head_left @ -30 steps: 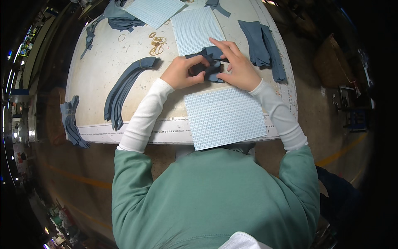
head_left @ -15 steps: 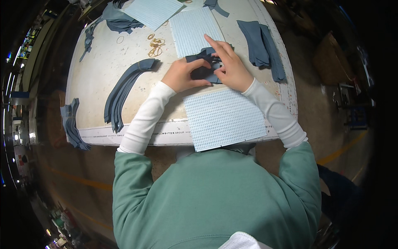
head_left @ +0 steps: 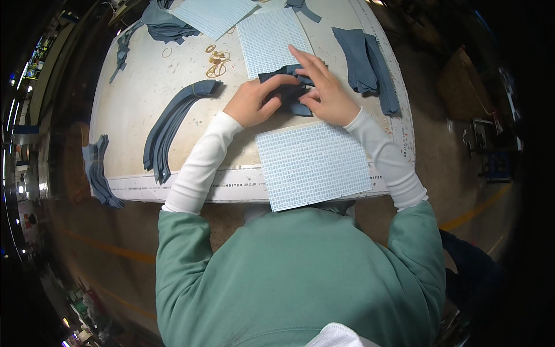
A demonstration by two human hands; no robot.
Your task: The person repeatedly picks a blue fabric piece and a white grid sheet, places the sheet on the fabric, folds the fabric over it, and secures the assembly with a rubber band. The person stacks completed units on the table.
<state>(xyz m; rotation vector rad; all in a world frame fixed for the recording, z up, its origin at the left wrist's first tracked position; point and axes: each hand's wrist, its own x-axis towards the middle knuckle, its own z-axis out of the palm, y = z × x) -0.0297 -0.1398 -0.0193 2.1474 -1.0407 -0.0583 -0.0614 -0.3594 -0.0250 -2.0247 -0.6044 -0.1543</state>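
Small dark blue fabric pieces (head_left: 296,107) lie on the table between my hands, partly covered by my fingers. My left hand (head_left: 252,103) arches over their left side, its index finger stretched across and its thumb held apart. From the right, my right hand (head_left: 330,96) is at the same pieces, index finger pointing up and away, thumb near the lower edge. Neither hand shows a firm grip. A light blue printed sheet (head_left: 312,165) lies just below the hands at the table's near edge. Another printed sheet (head_left: 272,40) lies beyond them.
The white table (head_left: 130,121) holds a curved bundle of blue fabric strips (head_left: 167,124) at left and more strips (head_left: 364,63) at right. Rubber bands (head_left: 217,63) lie at the upper middle. A fabric bundle (head_left: 99,170) hangs at the left edge; a fabric heap (head_left: 165,26) sits at the far left.
My left index finger has reached farther over the fabric pieces and its thumb has drawn back from their lower edge. My right hand has shifted slightly right.
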